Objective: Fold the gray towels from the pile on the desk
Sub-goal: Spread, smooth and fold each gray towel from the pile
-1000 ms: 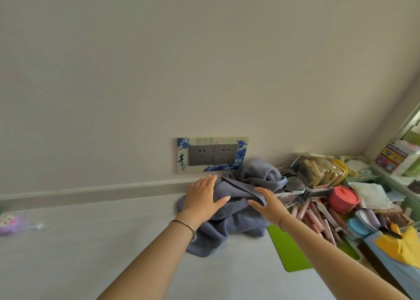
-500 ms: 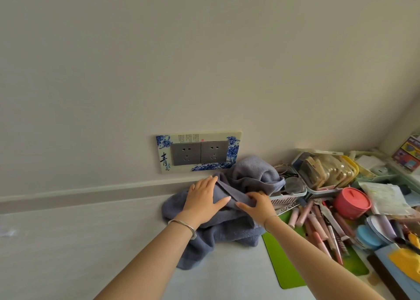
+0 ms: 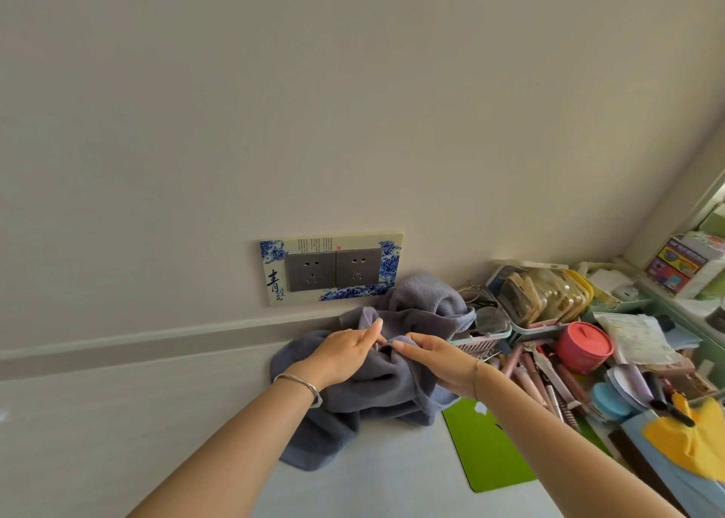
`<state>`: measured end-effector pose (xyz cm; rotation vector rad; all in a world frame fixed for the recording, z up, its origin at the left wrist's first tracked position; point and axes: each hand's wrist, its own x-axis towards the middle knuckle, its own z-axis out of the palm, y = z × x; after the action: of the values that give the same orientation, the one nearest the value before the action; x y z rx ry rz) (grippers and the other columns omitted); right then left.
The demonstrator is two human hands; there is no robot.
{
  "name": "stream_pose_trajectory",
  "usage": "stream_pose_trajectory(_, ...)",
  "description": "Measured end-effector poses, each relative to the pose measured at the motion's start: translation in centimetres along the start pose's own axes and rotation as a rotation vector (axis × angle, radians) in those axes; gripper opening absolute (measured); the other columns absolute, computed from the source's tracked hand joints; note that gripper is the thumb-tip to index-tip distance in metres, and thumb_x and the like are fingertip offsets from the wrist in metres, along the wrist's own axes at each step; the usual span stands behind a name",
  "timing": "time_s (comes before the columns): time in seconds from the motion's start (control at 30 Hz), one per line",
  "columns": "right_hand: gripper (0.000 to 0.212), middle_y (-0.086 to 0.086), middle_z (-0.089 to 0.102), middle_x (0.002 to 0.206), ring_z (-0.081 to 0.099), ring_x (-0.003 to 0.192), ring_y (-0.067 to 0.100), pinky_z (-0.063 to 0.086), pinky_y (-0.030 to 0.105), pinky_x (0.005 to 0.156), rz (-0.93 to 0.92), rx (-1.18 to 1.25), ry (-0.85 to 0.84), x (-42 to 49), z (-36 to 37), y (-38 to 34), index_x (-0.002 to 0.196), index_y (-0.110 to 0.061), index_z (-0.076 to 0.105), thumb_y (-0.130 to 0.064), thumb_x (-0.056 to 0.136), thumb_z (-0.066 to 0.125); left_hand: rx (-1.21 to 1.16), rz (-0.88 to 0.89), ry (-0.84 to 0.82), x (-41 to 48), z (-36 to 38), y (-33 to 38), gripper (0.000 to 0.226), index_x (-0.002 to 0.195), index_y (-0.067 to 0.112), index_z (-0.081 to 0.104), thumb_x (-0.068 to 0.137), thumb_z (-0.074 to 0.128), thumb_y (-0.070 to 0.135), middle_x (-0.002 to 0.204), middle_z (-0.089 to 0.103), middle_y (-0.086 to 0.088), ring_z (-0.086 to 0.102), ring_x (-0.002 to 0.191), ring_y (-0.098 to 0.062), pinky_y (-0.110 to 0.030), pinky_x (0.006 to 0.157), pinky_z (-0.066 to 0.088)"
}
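Left hand: the left hand (image 3: 345,354) rests on top of the gray towel pile (image 3: 386,364), fingers curled in and thumb raised, pinching a fold of cloth at the crest of the heap. A metal bangle (image 3: 300,382) sits on its wrist.
Right hand: the right hand (image 3: 435,362) meets it from the other side, fingertips closed on the same ridge of fabric, almost touching the left.
Grip: both look like light pinches on an edge or hem, not full fistfuls; exactly how much cloth each has is hidden by the folds.
Towels: crumpled in one heap on the counter (image 3: 117,439), pushed back against the wall just below the socket plate (image 3: 331,269). One corner trails forward toward the person. How many towels are in the heap cannot be told.
Right of the pile: a green mat (image 3: 484,445) lies just beside it, then a pink basket (image 3: 480,343), a red tub (image 3: 583,345) and a scatter of pens (image 3: 537,376).
Left of the pile: bare counter.
Step in hand: my reading is that one towel is being singled out, with nothing folded yet.
Next move: likely lifting that edge free, sliding the hands apart to find two corners, then spreading the towel on the bare counter to the left, away from the clutter.
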<state>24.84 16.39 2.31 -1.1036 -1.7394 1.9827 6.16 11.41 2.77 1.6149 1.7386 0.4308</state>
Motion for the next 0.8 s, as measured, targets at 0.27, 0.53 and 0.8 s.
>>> stream_pose_trajectory(0.27,0.042,0.015,0.069,0.101,0.065,0.098,0.024,0.049,0.039,0.094,-0.1,-0.178,0.117,-4.0,1.7,-5.5,0.098,-0.007,0.064,-0.045,0.08,0.064,-0.123,0.111,0.078,-4.1,-2.8,2.1,0.059,0.063,0.011,0.046,0.087,0.036,0.065,0.064,0.047,0.002,0.043,0.06,-0.012,-0.023,0.059,0.036)
stream_pose_trajectory(0.53,0.071,-0.006,0.071,0.099,0.066,0.092,0.01,0.052,0.029,0.088,0.025,-0.713,0.159,-7.8,6.3,-11.2,0.108,-0.021,0.065,-0.067,0.055,0.077,-0.358,0.33,0.259,-10.8,-10.2,4.6,0.015,0.09,0.029,0.068,0.084,0.064,0.042,0.086,0.068,0.017,0.064,0.084,0.0,-0.008,0.07,0.048)
stream_pose_trajectory(0.8,0.031,0.008,0.072,0.102,0.069,0.095,0.021,0.055,0.031,0.085,-0.335,-0.363,0.217,-13.5,12.2,-19.4,0.104,-0.013,0.067,-0.032,0.08,0.068,-0.48,0.486,0.523,-19.5,-18.0,7.2,0.024,0.099,0.02,0.07,0.086,0.063,0.039,0.094,0.071,0.007,0.065,0.084,0.004,-0.015,0.077,0.052)
